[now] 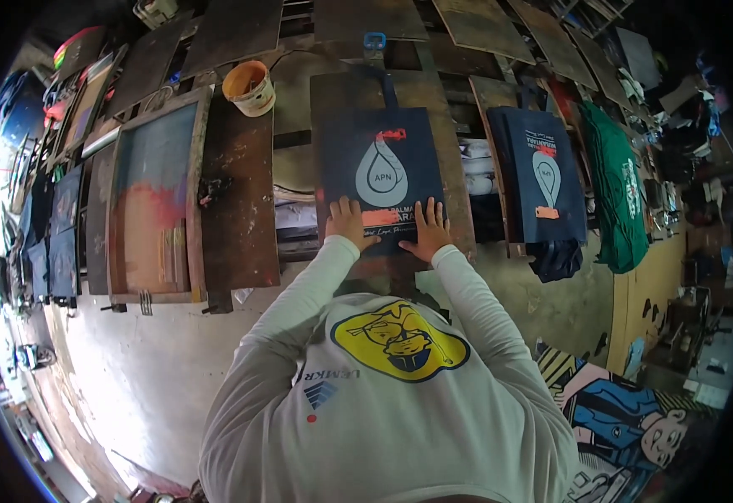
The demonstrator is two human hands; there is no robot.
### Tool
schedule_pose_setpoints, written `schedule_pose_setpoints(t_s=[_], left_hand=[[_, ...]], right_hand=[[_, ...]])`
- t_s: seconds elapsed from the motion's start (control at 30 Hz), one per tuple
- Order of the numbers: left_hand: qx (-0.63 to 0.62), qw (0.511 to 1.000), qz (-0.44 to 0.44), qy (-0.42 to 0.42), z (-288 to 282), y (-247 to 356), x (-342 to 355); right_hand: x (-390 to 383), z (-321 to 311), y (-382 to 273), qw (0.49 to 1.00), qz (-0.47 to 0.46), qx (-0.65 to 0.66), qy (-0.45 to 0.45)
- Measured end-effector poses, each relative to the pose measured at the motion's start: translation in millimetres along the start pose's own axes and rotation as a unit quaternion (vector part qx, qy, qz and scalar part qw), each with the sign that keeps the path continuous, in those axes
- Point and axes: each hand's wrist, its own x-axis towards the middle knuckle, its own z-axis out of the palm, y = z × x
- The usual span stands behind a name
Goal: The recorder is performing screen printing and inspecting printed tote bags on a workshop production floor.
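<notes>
A navy fabric tote bag [421,151] lies flat on a brown board [455,197] in front of me. It bears a white drop-shaped print with orange-red patches above and below, and its handle stretches away at the far end. My left hand [347,223] lies on the bag's near left side, fingers spread and pointing away from me. Opposite it, my right hand [428,231] rests on the near right side, also with fingers apart. Both palms touch the cloth, partly covering the lower printing. Neither hand grips anything.
To the left are a framed printing screen [153,214] with red staining and a paint-smeared bucket [257,101]. On the right, more navy printed bags [564,184] lie on another board, beside green cloth bags [614,193]. Folded fabric [296,216] shows beneath the boards.
</notes>
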Motion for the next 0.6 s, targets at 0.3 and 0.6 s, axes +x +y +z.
schedule_pose_setpoints(t_s=[0.3, 0.6], left_hand=[[-0.082, 0.972, 0.202, 0.084, 10.4, -49.9, 140.1], [0.012, 0.988, 0.071, 0.133, -26.2, -79.4, 232.1]], right_hand=[[60.8, 18.0, -25.9, 0.983, 0.082, -0.089, -0.137], [50.2, -20.5, -45.2, 0.981, 0.103, -0.063, -0.149]])
